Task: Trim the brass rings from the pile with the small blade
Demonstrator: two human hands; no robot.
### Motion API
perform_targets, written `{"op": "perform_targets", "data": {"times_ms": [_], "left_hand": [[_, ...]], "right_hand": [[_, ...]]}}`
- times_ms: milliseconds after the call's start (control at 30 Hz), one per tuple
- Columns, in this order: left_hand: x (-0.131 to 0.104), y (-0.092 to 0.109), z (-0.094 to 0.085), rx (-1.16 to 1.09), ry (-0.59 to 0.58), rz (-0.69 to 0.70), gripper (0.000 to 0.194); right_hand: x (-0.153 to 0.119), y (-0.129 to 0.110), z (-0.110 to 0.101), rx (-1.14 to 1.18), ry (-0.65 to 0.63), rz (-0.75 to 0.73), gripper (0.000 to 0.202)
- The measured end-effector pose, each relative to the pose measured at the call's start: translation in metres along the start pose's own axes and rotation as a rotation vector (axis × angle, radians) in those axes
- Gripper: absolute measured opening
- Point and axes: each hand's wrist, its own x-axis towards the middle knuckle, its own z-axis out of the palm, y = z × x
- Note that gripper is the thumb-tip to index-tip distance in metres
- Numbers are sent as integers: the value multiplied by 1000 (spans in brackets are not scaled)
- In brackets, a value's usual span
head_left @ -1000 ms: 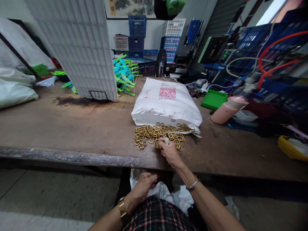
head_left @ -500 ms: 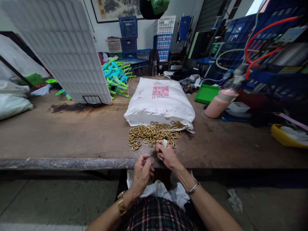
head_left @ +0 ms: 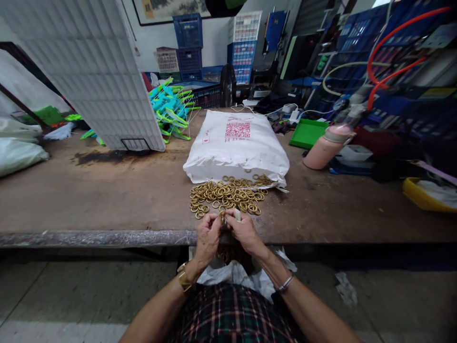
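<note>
1 brass ring (head_left: 222, 216) is held at the lower centre of the frame, at the point where the fingertips of 2 hands meet, just above the near edge of the surface (head_left: 143, 190). By the left hand (head_left: 209, 236), the ring is pinched from the left side of the frame; its grip is closed, with thumb and fingers drawn together. By the right hand (head_left: 244, 233), a pale stick (head_left: 238, 216) is clasped in a closed grip, its dark end pointed toward the top of the frame. Whether the ring is also pressed by the right fingertips cannot be told.

The key relation appears to be this meeting point: the ring is placed between the 2 grips, directly right of the left and directly left of the right, with neither hand clearly nearer. No long axis is offered by a round ring, and its facing is too small to be read.

Just above the hands in the frame, a pile of brass rings (head_left: 228, 195) is spread along the front of a white sack (head_left: 237, 147) printed in red. Below the hands, more rings (head_left: 226, 255) are partly seen over white sheeting (head_left: 232, 274). At right, a pink bottle (head_left: 323, 150) is seen tilted near a green tray (head_left: 307, 132).
</note>
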Motion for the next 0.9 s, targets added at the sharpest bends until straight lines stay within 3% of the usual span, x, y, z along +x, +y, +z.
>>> {"op": "perform_targets", "data": {"times_ms": [100, 200, 367, 467, 667, 900], "left_hand": [[-2, -3, -8, 181, -27, 151, 17], [-4, -5, -14, 352, -52, 277, 14], [-4, -6, -16, 408, -39, 317, 13], [-4, -7, -17, 297, -73, 228, 14], [-7, -3, -20, -65, -276, -139, 25], [-8, -1, -27, -421, -400, -313, 27]], "right_hand": [[-1, -4, -4, -266, 35, -197, 23], [-3, -9, -6, -457, -13, -314, 25], [-2, -4, 0, -541, -84, -267, 23], [1, 2, 2, -438, -70, -208, 22], [3, 6, 3, -280, -93, -105, 20], [3, 4, 5, -221, -103, -63, 19]]}}
